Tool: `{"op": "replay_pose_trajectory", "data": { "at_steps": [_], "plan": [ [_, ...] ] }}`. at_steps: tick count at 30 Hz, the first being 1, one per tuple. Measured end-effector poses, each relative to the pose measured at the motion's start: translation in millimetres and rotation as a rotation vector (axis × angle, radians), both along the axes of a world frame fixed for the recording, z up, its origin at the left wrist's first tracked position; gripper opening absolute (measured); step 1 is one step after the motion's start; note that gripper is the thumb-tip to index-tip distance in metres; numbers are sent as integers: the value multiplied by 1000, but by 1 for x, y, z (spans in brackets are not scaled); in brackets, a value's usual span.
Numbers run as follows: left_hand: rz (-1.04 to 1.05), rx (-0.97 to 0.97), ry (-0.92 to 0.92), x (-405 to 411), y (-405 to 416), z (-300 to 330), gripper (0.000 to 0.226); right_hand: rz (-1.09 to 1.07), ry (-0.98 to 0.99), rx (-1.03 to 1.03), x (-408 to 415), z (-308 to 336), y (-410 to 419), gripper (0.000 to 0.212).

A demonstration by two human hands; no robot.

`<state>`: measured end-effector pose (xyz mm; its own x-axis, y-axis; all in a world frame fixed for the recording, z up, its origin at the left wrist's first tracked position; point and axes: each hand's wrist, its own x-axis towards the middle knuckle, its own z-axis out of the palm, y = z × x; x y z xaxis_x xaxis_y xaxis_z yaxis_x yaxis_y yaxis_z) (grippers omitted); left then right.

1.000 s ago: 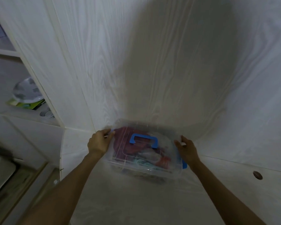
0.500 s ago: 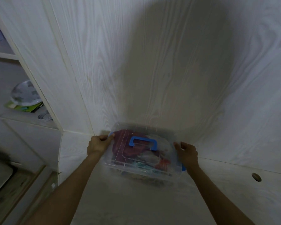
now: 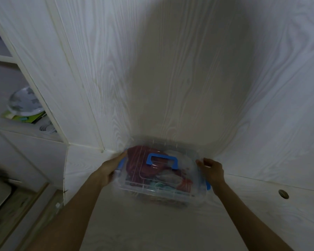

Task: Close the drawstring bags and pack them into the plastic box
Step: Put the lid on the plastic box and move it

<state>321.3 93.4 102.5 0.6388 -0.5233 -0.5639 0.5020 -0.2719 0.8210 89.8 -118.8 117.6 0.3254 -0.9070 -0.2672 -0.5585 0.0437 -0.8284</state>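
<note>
Clear plastic box (image 3: 163, 180) sits on the white wood-grain surface (image 3: 152, 229), pushed up close to the panel wall (image 3: 170, 78) behind it. Lid is on; blue handle (image 3: 162, 160) lies flat on top, centred. Drawstring bags (image 3: 143, 165) are inside the box: dark red fabric toward the box's left half, pale and teal bits near its front edge, red-orange piece at front right. Through the lid, can't tell whether the bags are drawn closed.

Left hand (image 3: 111, 169) is pressed against the box's left end, fingers wrapped over the blue latch (image 3: 121, 163) there, clamped on the box. Right hand (image 3: 211, 171) is at the box's right end, fingers loosely curled and touching the lid edge, just above the right blue latch (image 3: 208, 185); can't tell if it's actually gripping. Some motion blur on the box.

Left of the box, beyond the panel edge, an open shelf (image 3: 16, 127) holds a round patterned plate (image 3: 24, 102) on green items. Right of the box, a round hole (image 3: 283, 194) in the surface.
</note>
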Motion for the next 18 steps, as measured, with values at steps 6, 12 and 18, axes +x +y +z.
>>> {"op": "replay_pose_trajectory", "data": {
  "at_steps": [6, 12, 18],
  "plan": [
    [9, -1, 95, -7, 8, -2, 35, 55, 145, -216, 0, 1, 3, 30],
    [-16, 124, -353, -12, 3, 7, 37, 89, 261, -286, 8, -3, 7, 31],
    [-54, 197, -327, -5, 16, 2, 25, 71, 259, -215, 7, -3, 2, 30]
  ]
}}
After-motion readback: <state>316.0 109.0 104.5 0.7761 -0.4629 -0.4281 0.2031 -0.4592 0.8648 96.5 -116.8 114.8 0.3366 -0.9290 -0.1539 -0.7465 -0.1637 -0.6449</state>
